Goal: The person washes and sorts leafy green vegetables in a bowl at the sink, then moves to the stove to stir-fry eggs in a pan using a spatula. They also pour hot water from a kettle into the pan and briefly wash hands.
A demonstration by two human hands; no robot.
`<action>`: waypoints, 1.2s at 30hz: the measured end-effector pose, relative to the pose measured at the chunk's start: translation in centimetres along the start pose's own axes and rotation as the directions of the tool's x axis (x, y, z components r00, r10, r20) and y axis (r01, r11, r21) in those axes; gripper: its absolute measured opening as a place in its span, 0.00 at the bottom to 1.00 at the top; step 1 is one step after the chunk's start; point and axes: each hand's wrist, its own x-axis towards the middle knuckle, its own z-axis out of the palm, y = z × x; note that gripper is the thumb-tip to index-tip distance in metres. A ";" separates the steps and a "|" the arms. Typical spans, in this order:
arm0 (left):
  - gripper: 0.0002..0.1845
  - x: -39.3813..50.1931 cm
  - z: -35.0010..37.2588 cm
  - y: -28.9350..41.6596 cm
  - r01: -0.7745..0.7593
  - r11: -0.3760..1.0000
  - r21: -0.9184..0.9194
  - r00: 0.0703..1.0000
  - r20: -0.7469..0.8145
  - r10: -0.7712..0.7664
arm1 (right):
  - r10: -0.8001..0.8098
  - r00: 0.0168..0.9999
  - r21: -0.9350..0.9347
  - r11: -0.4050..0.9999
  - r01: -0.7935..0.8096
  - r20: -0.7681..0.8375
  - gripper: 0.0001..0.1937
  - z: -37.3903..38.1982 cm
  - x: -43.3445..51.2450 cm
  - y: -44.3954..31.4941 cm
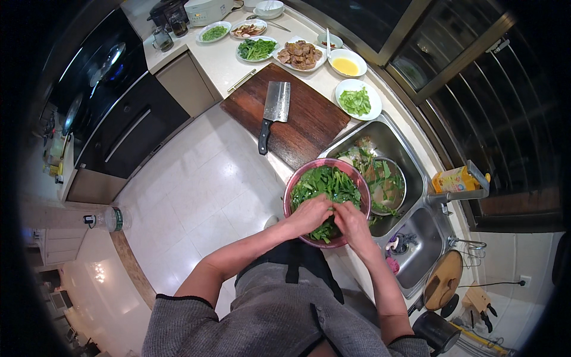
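A pinkish-red basin (288, 189) full of wet leafy greens (341, 183) stands at the sink's edge, close in front of my body. Over its near half, my left hand (312, 213) and my right hand (351, 219) meet at the fingertips. Both pinch at the greens, though the fingers largely hide the piece between them. Just beyond the basin lies a dark wooden cutting board (308, 114), with a cleaver (277, 101) flat on it, its black handle towards the floor side.
In the larger sink bowl (412, 149) sits a metal bowl (403, 189) with water and scraps. A smaller sink basin (417, 263) adjoins it. Plates of cut greens (256, 49), meat (301, 56) and yellow liquid (345, 67) line the counter. A knife block (477, 298) stands at right.
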 end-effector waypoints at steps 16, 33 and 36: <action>0.07 -0.7 -4.5 -3.5 0.214 0.960 -0.183 0.921 -0.290 -0.261 | 0.153 0.957 0.037 0.988 -0.148 -0.249 0.09 7.2 6.4 0.5; 0.10 1.8 -3.7 -4.5 -0.123 0.966 0.229 0.982 -0.110 0.151 | 0.292 0.927 0.557 0.742 -0.374 0.234 0.08 3.8 4.9 2.8; 0.13 2.0 -4.5 -3.1 -0.150 0.965 0.214 0.977 -0.115 0.178 | 0.347 0.853 0.562 0.643 -0.519 0.390 0.11 1.6 4.8 2.7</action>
